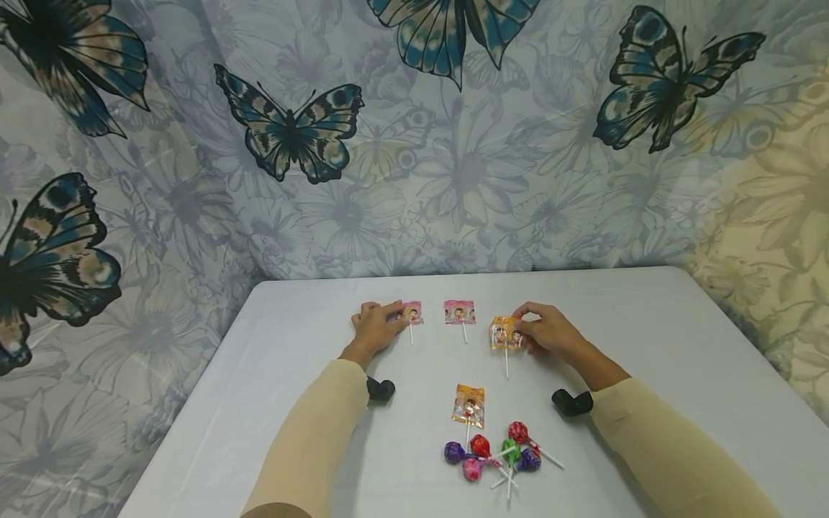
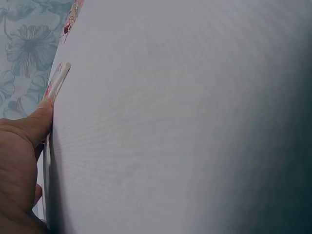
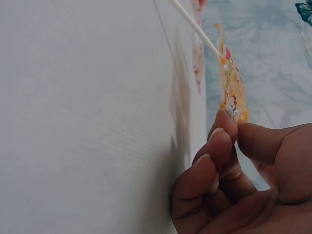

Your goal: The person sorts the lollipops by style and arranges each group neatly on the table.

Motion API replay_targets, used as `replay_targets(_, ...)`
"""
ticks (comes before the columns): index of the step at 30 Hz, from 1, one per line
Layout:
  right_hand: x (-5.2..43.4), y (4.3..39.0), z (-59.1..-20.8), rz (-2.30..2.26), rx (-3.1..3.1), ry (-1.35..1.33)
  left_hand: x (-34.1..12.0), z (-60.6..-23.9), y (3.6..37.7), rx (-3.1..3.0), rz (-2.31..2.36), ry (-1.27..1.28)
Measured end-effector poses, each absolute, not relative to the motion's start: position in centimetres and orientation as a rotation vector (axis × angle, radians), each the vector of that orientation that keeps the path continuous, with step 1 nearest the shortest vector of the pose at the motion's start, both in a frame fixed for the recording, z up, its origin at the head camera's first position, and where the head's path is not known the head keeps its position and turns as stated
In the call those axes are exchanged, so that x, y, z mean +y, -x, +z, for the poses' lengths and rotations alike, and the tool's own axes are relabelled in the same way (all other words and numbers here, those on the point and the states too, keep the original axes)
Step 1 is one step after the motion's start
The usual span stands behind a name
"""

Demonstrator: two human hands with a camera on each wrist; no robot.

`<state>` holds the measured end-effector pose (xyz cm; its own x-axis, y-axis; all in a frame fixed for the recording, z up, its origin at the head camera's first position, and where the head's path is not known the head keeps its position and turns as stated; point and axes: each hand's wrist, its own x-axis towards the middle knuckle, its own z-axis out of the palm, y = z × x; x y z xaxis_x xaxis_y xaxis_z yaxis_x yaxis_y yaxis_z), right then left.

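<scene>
On the white table (image 1: 648, 338) my left hand (image 1: 376, 327) holds the left edge of a pink-wrapped flat lollipop (image 1: 411, 313). In the left wrist view the thumb (image 2: 41, 119) touches that wrapper's edge (image 2: 58, 80); the other fingers are out of view. My right hand (image 1: 547, 331) pinches an orange-wrapped flat lollipop (image 1: 502, 335) between thumb and fingertips (image 3: 225, 127), and its wrapper (image 3: 233, 92) is lifted off the table with the white stick pointing away. A second pink lollipop (image 1: 460, 312) lies between the two hands.
Another orange-wrapped lollipop (image 1: 469, 405) lies nearer me at mid-table. Just below it is a cluster of several round lollipops (image 1: 492, 453) in red, purple, green and pink foil. A butterfly-print curtain (image 1: 414, 144) hangs behind the table.
</scene>
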<state>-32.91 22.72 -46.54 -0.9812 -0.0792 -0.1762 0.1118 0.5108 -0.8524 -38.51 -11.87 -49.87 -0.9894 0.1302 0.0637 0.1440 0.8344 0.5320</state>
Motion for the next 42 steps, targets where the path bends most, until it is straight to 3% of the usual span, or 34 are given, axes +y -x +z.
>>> replay_targets(22,23.1,37.8,-46.3,-1.307,2.592,-0.049,-12.1,-50.1,38.6,-2.95,-0.933,0.249)
replay_targets(42,22.1,39.8,-46.2,-1.121,2.679,-0.16,-12.2,-49.9,38.6,-2.972,-0.922,0.244)
